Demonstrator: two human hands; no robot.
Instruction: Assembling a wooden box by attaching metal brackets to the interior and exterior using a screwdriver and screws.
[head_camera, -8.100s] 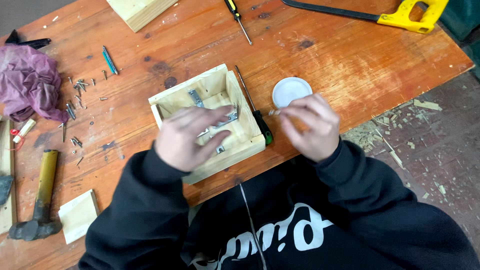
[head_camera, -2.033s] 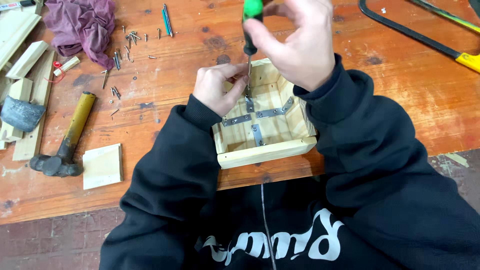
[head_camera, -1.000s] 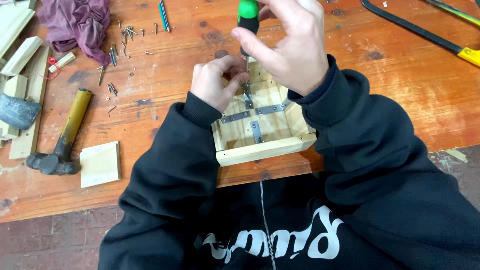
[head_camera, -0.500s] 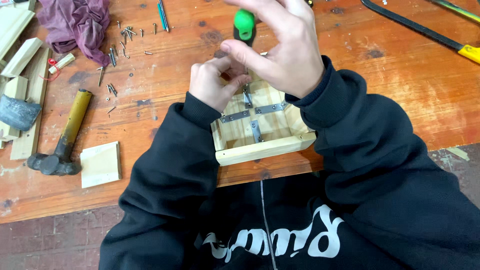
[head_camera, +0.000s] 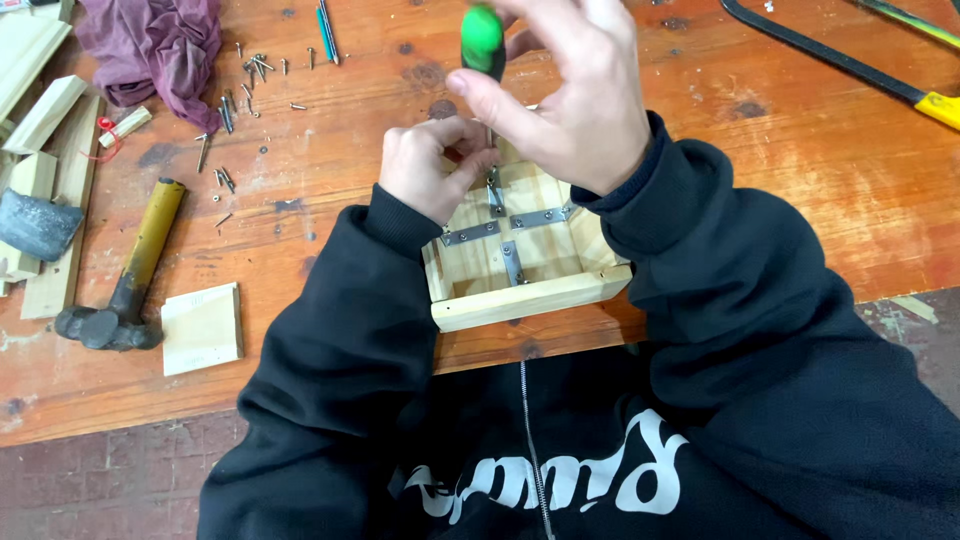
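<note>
Pale pine, unfinished: a small open wooden box (head_camera: 520, 270) sits at the near edge of the orange workbench (head_camera: 780, 200), just in front of the person's chest, its floor crossed by flat metal brackets (head_camera: 505, 225). Right hand (head_camera: 575, 95) is closed around a screwdriver with a green handle (head_camera: 483, 40), thumb and fingers wrapped on the grip, tool held upright with its shaft running down toward the far inner wall of the box; the tip is hidden behind the fingers. Left hand (head_camera: 430, 170) rests on the box's far left rim, fingers curled and pinched together close to the shaft, apparently steadying a screw or the tip, though what it grips cannot be made out. Judgement: the step in hand is driving a screw through one bracket arm near the far wall. Next move would call for keeping the driver square to the screw head, downward pressure while turning, and the left fingers clear once the thread bites; the box is light and near the bench edge, so it could shift. Elsewhere: loose screws (head_camera: 245, 80) scattered far left, a purple rag (head_camera: 150, 45), a hammer with a yellow handle (head_camera: 130, 270), a small wood offcut (head_camera: 202, 327), and a handsaw (head_camera: 850, 70) far right.
</note>
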